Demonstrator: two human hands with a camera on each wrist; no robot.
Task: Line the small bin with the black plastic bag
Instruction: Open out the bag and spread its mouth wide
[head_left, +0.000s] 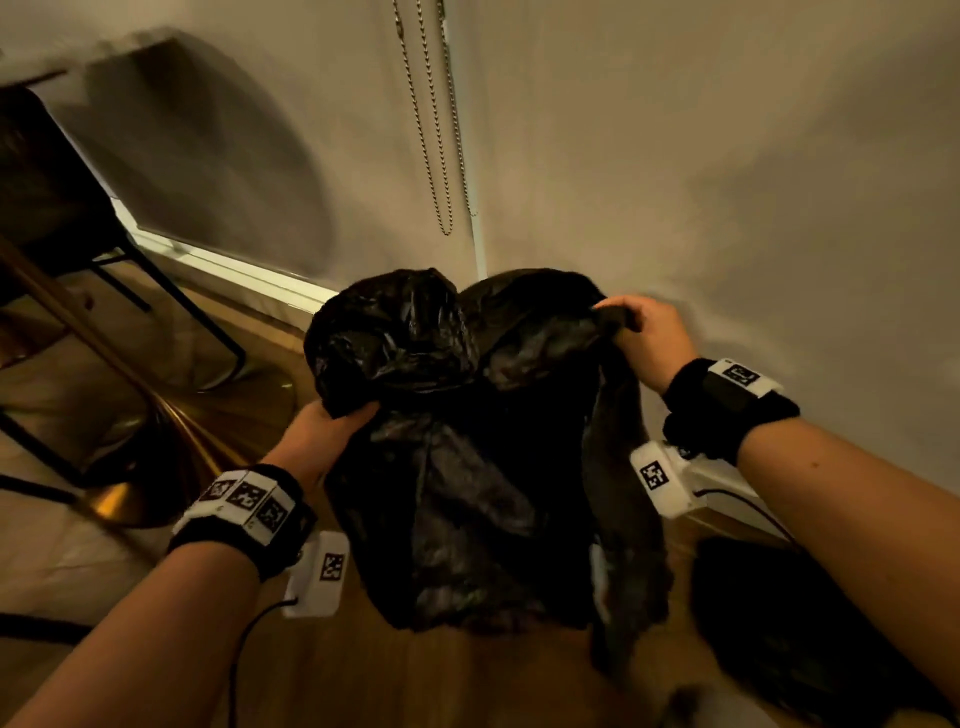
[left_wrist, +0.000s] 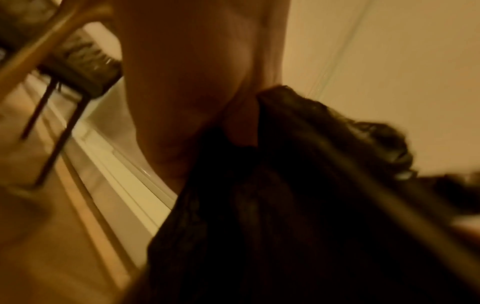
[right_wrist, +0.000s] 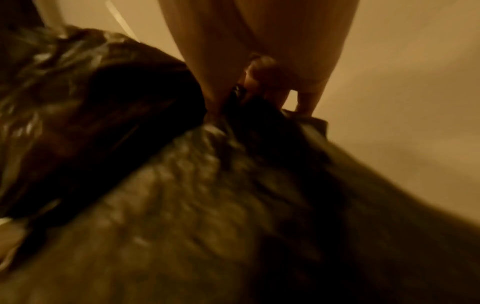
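Bag (head_left: 467, 457) hangs mid-frame over the floor, left hand (head_left: 327, 431) pinching its edge at eight o'clock, right hand (head_left: 644, 338) pinching at two. Thin plastic could tear or slip if tugged apart; bin not clearly visible.

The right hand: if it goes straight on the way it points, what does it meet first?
Probably the wall beyond the black plastic bag that the right hand grips; depth is unclear.

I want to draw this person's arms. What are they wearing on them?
Bare forearms, no sleeves. Each wrist has a fuzzy black band, left wristband and right wristband, topped with white tiles printed with black square codes. A white box with the same code hangs under each, trailing a thin black cable.
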